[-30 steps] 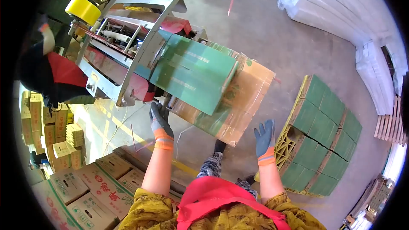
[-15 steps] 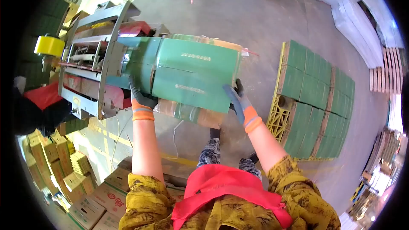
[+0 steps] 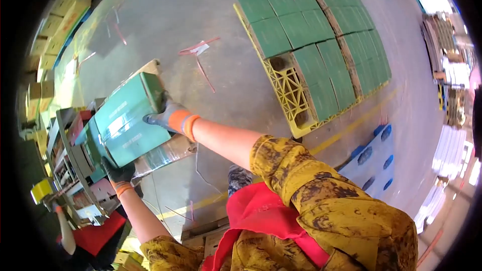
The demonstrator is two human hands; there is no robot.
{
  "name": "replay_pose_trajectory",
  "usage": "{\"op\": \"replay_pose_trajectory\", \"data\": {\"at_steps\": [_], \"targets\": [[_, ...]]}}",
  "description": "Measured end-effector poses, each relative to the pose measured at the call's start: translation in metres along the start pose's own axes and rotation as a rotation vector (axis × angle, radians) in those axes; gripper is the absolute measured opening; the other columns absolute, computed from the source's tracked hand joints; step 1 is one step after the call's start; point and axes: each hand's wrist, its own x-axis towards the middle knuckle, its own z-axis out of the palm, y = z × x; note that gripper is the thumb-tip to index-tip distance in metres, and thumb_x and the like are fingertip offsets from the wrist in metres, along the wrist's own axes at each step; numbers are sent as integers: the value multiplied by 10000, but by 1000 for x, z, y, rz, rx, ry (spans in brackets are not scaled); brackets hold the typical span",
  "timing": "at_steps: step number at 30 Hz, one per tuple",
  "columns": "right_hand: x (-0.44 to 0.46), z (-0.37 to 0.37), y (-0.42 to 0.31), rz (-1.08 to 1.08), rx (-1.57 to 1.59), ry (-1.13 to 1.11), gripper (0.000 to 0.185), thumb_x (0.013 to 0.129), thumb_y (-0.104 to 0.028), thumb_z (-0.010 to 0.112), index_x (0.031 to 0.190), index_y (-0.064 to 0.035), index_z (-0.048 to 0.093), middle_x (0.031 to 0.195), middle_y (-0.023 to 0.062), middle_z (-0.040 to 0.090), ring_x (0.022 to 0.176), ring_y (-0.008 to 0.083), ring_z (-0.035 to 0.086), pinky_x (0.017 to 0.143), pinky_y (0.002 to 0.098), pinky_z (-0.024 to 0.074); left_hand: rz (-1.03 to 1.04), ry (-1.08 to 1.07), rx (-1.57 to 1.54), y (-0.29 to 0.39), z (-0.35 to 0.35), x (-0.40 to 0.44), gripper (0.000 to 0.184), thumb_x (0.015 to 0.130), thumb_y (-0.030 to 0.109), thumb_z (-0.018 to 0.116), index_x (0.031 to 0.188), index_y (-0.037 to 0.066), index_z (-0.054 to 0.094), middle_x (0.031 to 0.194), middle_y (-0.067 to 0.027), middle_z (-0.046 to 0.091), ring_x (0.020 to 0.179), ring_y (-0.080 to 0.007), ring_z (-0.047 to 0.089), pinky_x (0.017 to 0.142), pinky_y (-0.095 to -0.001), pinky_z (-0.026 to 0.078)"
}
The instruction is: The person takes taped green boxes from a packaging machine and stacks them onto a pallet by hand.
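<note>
The right arm (image 3: 228,140) reaches forward and leftward across the front, the thumb (image 3: 150,119) of the gloved right hand (image 3: 168,115) spread from its fingers. The left arm (image 3: 145,216) extends forward-left, the gloved left hand (image 3: 120,172) nearer the body.

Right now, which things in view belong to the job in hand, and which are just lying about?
Likely in the job:
green box, left hand and right hand at its edges
taped brown cardboard beneath
metal-framed machine alongside
probably yellow pallet, stacked green boxes

Seemingly lying about:
red floor strips
blue-and-white panel
upper-left brown cartons
</note>
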Motion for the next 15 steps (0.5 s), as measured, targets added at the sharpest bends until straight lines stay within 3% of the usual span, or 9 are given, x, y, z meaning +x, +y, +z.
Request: {"op": "replay_pose_trajectory", "data": {"at_steps": [2,6,7,10,11,13,14,15], "targets": [[-14,-15,-19,63,-76,1,1055,641,-385,800,1397,44,202,1299,220,474,1201,298,477,989,334,395,41,124,28,-11,21,-12,555,836,475,561,1260,118,531,1286,-76,525,1185,-296,462,999,-485,358],[-28,-48,-4,22,148,1,1034,598,-407,820,1364,35,286,1261,216,500,1138,303,513,960,345,416,135,288,108,-54,81,-40,525,902,419,450,1310,89,459,1329,-80,493,1208,-294,444,1015,-527,324],[-29,-59,11,-8,180,11,1035,613,-415,815,1372,37,276,1240,210,518,1115,281,529,939,340,433,102,231,68,-52,62,-33,527,905,420,449,1309,82,457,1342,-77,481,1206,-296,443,1026,-525,310],[-65,-109,34,73,149,119,1028,625,-406,824,1387,19,280,1148,198,575,1022,238,576,865,328,475,-12,-279,194,-96,71,-60,531,895,438,484,1296,89,482,1343,-70,480,1194,-275,454,1045,-476,301],[-81,-129,47,27,239,103,900,711,-317,783,1391,2,287,1187,180,557,1036,222,570,877,319,474,45,147,35,-120,99,-72,527,893,445,511,1296,106,492,1325,-64,494,1193,-256,459,1060,-433,289],[-136,-186,62,-27,539,78,739,802,-206,706,1386,-3,301,1227,136,541,1038,189,570,883,300,476,64,-125,135,-177,131,-104,499,908,434,493,1288,111,505,1295,-43,524,1193,-229,472,1044,-400,328],[-168,-216,66,-77,446,64,640,842,-127,650,1379,-11,323,1282,94,503,1087,165,542,936,286,442,119,-93,194,-206,143,-116,485,924,418,474,1288,99,500,1307,-53,512,1199,-215,466,1042,-386,330],[-202,-241,58,53,343,132,655,834,-94,649,1388,-17,308,1310,85,476,1187,167,459,992,309,394,57,-194,208,-235,157,-127,494,931,411,465,1310,95,472,1330,-64,492,1215,-207,453,1050,-383,323]]}}
